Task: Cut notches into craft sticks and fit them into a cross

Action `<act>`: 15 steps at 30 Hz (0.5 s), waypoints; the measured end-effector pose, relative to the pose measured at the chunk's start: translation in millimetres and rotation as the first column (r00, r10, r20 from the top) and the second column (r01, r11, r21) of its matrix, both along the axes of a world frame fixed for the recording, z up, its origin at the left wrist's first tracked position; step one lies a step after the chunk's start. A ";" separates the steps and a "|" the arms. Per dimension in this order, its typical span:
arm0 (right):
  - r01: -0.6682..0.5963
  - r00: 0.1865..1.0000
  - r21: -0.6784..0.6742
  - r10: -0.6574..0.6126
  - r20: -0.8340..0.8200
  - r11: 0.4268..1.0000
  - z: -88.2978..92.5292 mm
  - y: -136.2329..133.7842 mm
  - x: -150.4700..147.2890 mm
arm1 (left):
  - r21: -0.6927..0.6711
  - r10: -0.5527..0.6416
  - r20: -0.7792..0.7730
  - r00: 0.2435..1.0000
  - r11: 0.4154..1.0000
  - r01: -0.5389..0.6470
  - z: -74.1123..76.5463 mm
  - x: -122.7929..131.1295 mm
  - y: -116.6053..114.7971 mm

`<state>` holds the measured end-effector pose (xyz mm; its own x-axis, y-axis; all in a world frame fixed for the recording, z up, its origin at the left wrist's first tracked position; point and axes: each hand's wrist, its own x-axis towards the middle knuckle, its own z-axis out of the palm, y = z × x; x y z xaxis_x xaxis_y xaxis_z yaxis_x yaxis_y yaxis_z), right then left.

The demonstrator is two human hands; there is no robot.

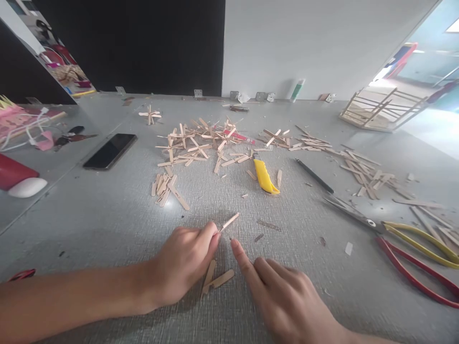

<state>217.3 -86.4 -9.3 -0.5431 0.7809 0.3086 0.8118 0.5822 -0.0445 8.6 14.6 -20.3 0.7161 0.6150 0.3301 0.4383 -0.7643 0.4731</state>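
Note:
My left hand (pixel 190 263) is closed in a pinch on a narrow piece of wooden craft stick (pixel 231 220), which points up and right from the fingertips. To its right is my right hand (pixel 283 291), index finger stretched toward the table and the other fingers curled; its thumb is hidden. By that fingertip is a tiny dark speck, and I see nothing held. Between the hands lie notched craft stick pieces (pixel 223 278). Ahead rests a yellow utility knife (pixel 263 176). Thin metal blade strips (pixel 268 225) lie right of the held stick.
Craft stick pieces (pixel 197 148) are heaped toward the back, with a small pile (pixel 163 188) nearer left. At right lie scissors (pixel 373 227) with red and yellow handles, a dark pen-like tool (pixel 315 176) and scattered thin strips (pixel 369 174). A phone (pixel 110 152) rests at left.

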 end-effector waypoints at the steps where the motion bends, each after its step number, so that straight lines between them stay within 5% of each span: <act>1: -0.003 1.000 -0.019 0.003 -0.020 1.000 -1.9 -0.4 1.0 | 0.000 0.002 -0.001 1.000 1.000 -0.002 -0.5 -0.3 0.0; 7: 0.030 0.984 -0.167 -0.059 -0.170 0.985 -10.2 7.6 6.8 | -0.020 -0.010 -0.020 1.000 1.000 0.010 -0.7 -3.4 0.0; 15: 0.023 0.994 -0.164 -0.040 -0.105 0.986 0.9 13.6 10.8 | -0.019 -0.037 -0.031 0.999 0.999 0.036 -0.5 -2.3 0.2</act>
